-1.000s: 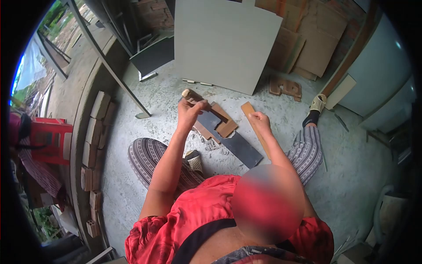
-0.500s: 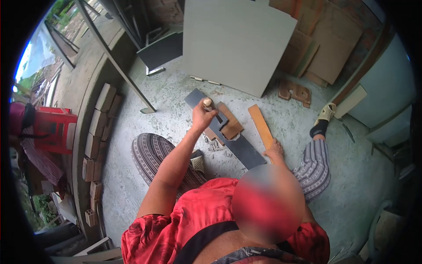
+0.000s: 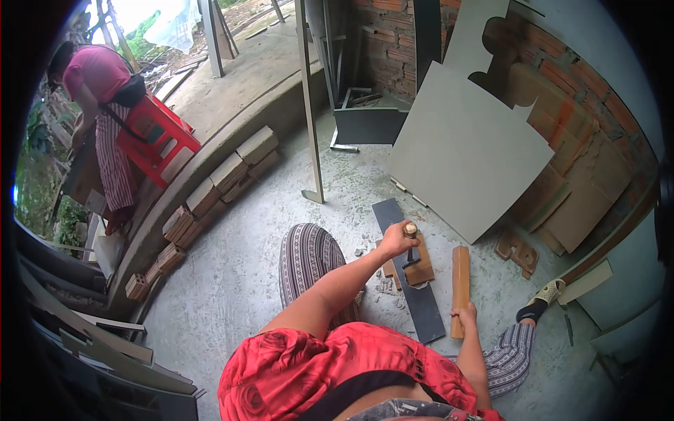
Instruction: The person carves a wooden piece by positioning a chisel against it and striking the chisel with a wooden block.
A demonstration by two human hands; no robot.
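Note:
My left hand is closed round the wooden handle of a tool whose dark metal part reaches down to a brown block. Under it, a long dark grey board lies on the floor, with the block across its middle. To the right, my right hand grips the near end of an orange-brown wooden strip, which lies roughly parallel to the board. Grey crumbs are scattered left of the board.
A large pale panel leans at the back. Brown cut-out piece lies right. Bricks line a raised ledge at the left. A thin metal post stands nearby. Another person sits on a red stool.
The view has swung left, bringing the other person into sight. My left hand turned the tool upright over the block. My right hand slid to the strip's near end and wrapped round it.

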